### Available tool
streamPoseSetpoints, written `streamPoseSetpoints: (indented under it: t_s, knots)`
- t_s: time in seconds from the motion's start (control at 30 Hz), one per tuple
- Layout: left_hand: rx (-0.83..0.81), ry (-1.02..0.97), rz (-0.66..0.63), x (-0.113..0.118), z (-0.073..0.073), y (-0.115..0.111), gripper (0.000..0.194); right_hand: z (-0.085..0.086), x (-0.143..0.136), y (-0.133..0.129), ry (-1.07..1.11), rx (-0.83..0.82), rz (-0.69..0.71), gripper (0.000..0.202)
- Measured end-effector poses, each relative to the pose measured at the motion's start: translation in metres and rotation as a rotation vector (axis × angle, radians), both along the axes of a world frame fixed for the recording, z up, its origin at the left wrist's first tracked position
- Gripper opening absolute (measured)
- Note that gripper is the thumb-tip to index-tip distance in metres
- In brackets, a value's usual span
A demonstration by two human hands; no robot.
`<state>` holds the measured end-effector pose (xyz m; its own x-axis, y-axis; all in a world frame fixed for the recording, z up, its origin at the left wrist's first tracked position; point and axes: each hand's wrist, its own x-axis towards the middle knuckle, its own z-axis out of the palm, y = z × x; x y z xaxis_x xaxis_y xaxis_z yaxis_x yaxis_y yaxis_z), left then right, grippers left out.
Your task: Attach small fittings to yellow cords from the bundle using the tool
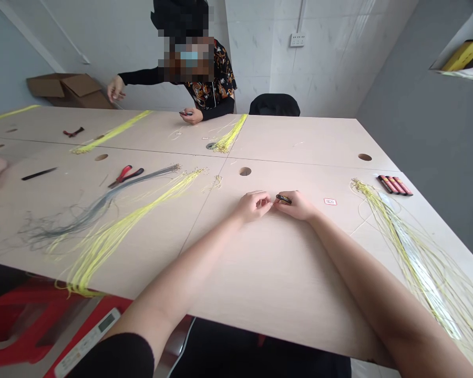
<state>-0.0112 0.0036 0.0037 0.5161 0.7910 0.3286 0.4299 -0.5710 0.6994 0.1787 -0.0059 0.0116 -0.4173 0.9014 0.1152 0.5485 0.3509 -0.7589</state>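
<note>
My left hand (255, 206) is curled with thumb and fingertips pinched together above the table. Whatever it pinches is too small to make out. Right beside it, my right hand (297, 206) closes around a small black stick-shaped tool (284, 199), whose end sticks out past the fingers. The fingertips of both hands nearly meet. A small white label with a red border (330, 201) lies to the right of my right hand. Left of my hands, a bundle of yellow cords (136, 218) and a bundle of grey cords (106, 202) stretch across the table.
Red-handled pliers (126, 175) and a black knife-like tool (39, 174) lie left. At right are yellow cords (390, 231), a clear strip (425, 278) and several red-black sticks (394, 185). Opposite, a co-worker (216, 79) holds a small dark tool. The table (299, 294) has round holes.
</note>
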Motion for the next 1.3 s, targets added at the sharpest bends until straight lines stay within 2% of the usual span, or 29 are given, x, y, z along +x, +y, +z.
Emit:
streamPoseSetpoints:
  t_s: [0.43, 1.3]
  knots:
    - [-0.04, 0.049, 0.041, -0.0007, -0.0042, 0.0028, 0.022, -0.0031, 0.0022, 0.0018, 0.008, -0.022, -0.023, 0.021]
    - [-0.084, 0.105, 0.052, 0.0014, 0.001, -0.0004, 0.024, -0.0061, 0.0045, 0.0045, 0.095, -0.04, -0.021, 0.026]
